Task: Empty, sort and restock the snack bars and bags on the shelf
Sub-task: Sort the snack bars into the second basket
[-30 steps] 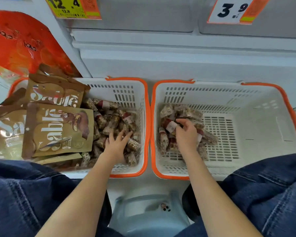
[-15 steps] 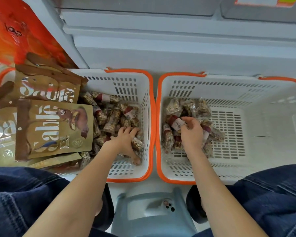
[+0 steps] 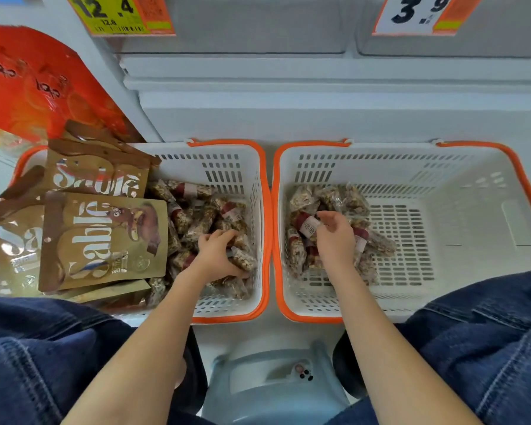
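Note:
Two white baskets with orange rims stand side by side on the floor. The left basket (image 3: 227,167) holds a heap of clear-wrapped snack bars (image 3: 203,216) and several gold Sable bags (image 3: 105,240). My left hand (image 3: 216,256) is down in that heap, fingers curled round a snack bar (image 3: 242,259). The right basket (image 3: 442,179) holds a smaller pile of snack bars (image 3: 344,194) at its left side. My right hand (image 3: 334,237) sits over this pile, fingers curled, pinching a bar with a red and white label (image 3: 308,227).
An orange bag (image 3: 40,87) leans at the upper left beside the shelf upright. Grey shelf edges above carry price tags 12.4 (image 3: 117,13) and 3.9 (image 3: 417,13). My denim-clad knees flank a pale blue stool (image 3: 273,384) below the baskets.
My left hand went from lying spread on the heap to curling round a bar. My right hand stayed on the labelled bar. The camera dipped down, then tilted back up.

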`<state>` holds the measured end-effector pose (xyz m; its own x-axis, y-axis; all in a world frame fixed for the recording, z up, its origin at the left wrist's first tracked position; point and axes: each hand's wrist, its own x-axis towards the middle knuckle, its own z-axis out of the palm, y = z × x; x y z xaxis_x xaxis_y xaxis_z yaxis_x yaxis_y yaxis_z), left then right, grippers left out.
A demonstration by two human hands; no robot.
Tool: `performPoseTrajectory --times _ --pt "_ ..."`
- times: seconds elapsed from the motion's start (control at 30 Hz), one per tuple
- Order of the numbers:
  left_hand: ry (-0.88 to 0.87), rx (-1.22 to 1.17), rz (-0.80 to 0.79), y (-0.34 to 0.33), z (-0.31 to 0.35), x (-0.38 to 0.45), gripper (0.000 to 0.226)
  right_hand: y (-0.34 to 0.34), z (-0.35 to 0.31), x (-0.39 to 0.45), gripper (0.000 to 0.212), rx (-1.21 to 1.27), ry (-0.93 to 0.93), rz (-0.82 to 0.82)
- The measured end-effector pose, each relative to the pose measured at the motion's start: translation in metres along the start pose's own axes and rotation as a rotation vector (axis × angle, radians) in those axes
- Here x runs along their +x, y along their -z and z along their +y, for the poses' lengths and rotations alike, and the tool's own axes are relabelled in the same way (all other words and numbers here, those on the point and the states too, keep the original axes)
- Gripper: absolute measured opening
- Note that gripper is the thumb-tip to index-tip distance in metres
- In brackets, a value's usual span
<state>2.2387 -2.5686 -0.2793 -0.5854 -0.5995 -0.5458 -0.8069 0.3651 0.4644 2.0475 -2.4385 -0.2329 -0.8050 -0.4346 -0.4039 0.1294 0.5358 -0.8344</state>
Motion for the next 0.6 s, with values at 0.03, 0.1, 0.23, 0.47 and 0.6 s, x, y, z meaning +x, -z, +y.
performPoseTrajectory --times 0.03,0.1,0.23,0.47,0.6 --pt "0.006 -0.086 0.064 0.004 0.003 -0.006 0.087 0.001 -0.004 -0.003 0.019 0.002 0.008 -0.008" --pt "0.037 -0.374 0.182 0.018 0.012 -0.019 0.067 0.001 -0.012 -0.009 0.024 0.025 0.033 -0.024" --pt "0.042 -0.766 0.27 0.051 0.034 -0.042 0.054 0.001 -0.029 -0.024 0.032 0.118 0.107 -0.14" --pt "0.004 -0.986 0.293 0.076 0.07 -0.052 0.003 -0.014 -0.05 -0.047 0.053 0.067 0.32 -0.56" --pt "0.042 -1.16 0.127 0.053 0.078 -0.06 0.047 -0.027 -0.041 -0.05 0.065 0.082 0.338 -0.511"
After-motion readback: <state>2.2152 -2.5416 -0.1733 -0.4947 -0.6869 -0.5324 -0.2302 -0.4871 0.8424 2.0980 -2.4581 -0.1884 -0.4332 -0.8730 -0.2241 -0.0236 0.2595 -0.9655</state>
